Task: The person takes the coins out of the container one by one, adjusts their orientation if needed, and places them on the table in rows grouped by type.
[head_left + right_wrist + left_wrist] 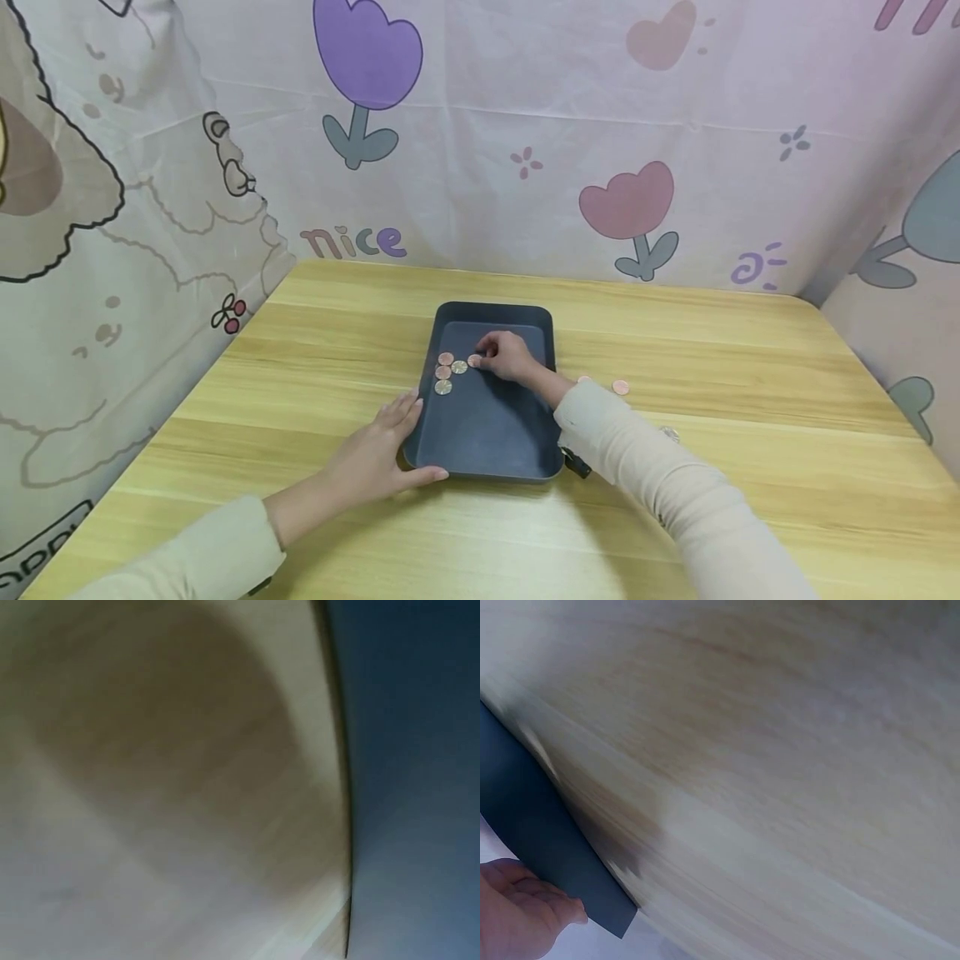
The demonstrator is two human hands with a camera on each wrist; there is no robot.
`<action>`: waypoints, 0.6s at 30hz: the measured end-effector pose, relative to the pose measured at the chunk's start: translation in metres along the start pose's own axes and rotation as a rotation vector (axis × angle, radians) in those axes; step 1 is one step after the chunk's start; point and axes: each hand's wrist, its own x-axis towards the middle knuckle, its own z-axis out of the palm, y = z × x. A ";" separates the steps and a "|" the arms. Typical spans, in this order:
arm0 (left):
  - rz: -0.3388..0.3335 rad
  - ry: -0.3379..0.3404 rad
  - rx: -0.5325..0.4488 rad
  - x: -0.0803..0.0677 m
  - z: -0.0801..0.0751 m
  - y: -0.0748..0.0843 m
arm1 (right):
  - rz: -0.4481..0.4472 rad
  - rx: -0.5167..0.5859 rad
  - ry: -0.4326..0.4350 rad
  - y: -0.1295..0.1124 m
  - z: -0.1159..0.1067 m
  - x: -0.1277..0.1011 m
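Coin going down in the tray, nice and tidy

Right hand (508, 354) pinched a coin (474, 361) beside three others (448, 372); left hand (381, 454) lay flat, steadying the tray (487, 433). I'd have set it flat, not overlapping.

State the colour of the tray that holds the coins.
The tray is dark blue-grey; the head view shows it best.

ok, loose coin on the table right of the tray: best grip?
Coin lies flat on the table, so pinch its opposite edges with fingertips from straight above. The tray sits to its left, apart, so approach from the open right side.
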 end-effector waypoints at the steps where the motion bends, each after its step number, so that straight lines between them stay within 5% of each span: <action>1: 0.001 0.000 0.002 0.000 0.000 0.000 | -0.009 -0.011 -0.002 0.000 0.000 0.000; 11: 0.001 0.006 0.001 0.000 0.000 0.001 | -0.054 -0.141 -0.093 -0.006 -0.005 -0.003; 18: -0.005 0.010 -0.005 0.000 0.001 0.001 | 0.008 -0.135 -0.128 -0.007 -0.012 -0.011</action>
